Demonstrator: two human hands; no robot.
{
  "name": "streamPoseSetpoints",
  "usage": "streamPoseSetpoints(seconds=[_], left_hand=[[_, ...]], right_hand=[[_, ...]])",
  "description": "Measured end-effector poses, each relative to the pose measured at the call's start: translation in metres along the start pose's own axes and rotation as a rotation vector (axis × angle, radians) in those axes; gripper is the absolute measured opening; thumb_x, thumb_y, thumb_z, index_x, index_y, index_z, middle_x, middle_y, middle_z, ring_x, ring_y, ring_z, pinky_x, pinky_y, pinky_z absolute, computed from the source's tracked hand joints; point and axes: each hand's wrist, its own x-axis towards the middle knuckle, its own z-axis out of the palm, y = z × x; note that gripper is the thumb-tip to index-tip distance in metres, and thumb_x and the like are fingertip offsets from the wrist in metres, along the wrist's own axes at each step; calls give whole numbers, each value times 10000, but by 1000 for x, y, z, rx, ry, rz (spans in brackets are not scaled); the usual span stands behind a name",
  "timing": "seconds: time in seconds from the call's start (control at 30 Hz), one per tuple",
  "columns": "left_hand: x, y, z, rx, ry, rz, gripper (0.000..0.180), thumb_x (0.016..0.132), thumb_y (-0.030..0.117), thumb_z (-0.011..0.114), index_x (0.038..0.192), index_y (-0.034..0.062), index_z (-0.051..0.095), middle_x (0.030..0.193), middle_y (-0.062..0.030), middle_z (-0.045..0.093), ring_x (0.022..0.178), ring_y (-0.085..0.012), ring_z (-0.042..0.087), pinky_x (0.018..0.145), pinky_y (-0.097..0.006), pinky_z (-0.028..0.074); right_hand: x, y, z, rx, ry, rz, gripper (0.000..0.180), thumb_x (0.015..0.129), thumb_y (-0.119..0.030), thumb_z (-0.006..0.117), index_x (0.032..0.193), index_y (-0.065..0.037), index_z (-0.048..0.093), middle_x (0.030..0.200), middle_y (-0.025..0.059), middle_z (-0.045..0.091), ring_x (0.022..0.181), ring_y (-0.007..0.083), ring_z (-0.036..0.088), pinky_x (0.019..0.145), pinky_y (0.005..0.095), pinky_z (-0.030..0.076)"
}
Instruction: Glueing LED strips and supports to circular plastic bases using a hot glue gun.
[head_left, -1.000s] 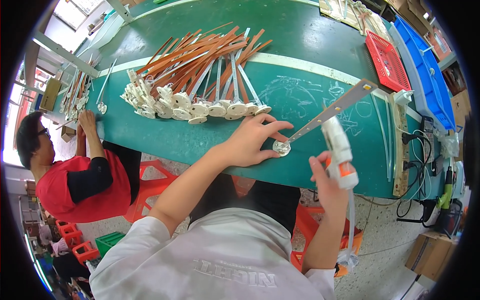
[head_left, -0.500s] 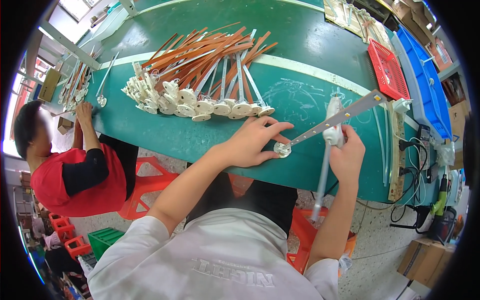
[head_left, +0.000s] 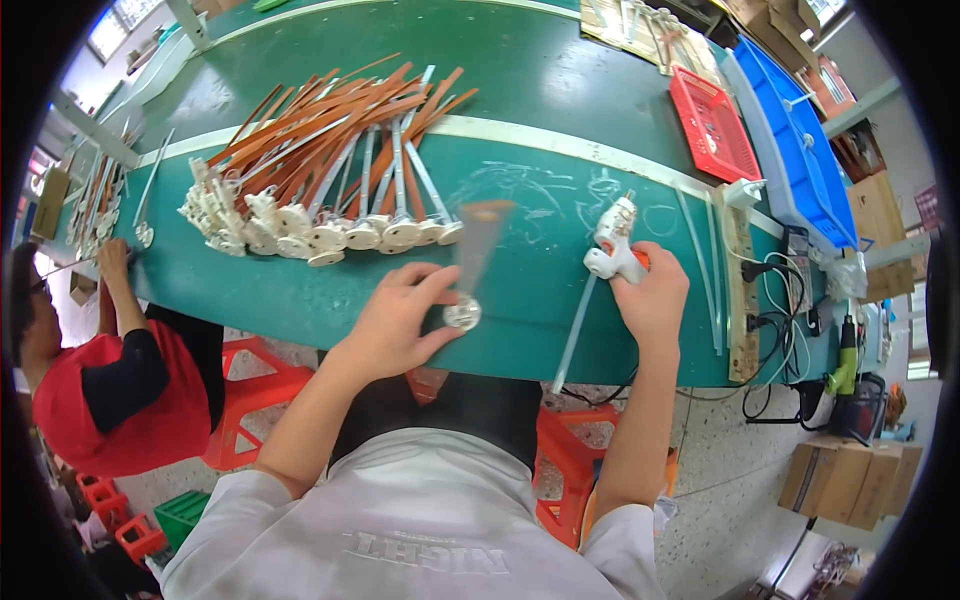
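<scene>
Hands first: my left hand (head_left: 395,325) pinches a white round fitting (head_left: 462,315) with a blurred flat strip (head_left: 478,240) rising from it, at the near edge of the green table (head_left: 560,90). My right hand (head_left: 650,295) grips a white glue gun (head_left: 612,240). Matching finished pieces (head_left: 320,180) lie far left.

The table (head_left: 560,80) is dark green with a pale cream stripe across it and faint chalk scribbles. The piled strips (head_left: 330,130) are orange-brown with white round ends. The glue gun (head_left: 612,243) is white, perhaps with an orange trigger. A red tray (head_left: 712,125) sits beside a blue bin (head_left: 800,150). The stools (head_left: 250,400) are red-orange.
</scene>
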Motion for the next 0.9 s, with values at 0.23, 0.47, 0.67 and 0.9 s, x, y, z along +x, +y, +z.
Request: streamPoseSetpoints(seconds=[0.23,0.47,0.67,0.9], left_hand=[[0,-6,1,24,57,-29,459,712,164,848,1151,125,722,1359,-81,606,1154,-339,579,988,-451,462],[7,-5,8,26,160,-44,644,735,219,839,1316,121,580,1075,57,759,1086,-247,562,961,-405,451],[8,-8,7,-20,103,-47,679,737,213,836,1355,139,565,1101,17,751,1103,-265,569,984,-424,440],[16,-6,-2,-20,22,-19,742,761,182,814,1425,146,484,1113,33,746,1124,-280,566,992,-439,420]], right_hand=[[-4,16,-5,5,-47,-116,449,743,-126,792,1153,8,666,1202,205,625,1087,375,618,949,425,497],[-17,13,-5,-46,-82,-162,475,818,-137,756,1250,15,626,1258,205,594,1134,376,592,995,425,472],[-24,-3,-10,-92,11,-247,494,796,-97,776,1255,8,627,1228,184,609,1106,335,606,954,420,493],[-35,-109,-3,642,-517,-351,435,771,10,793,1182,24,652,982,80,705,800,99,653,691,236,524]])
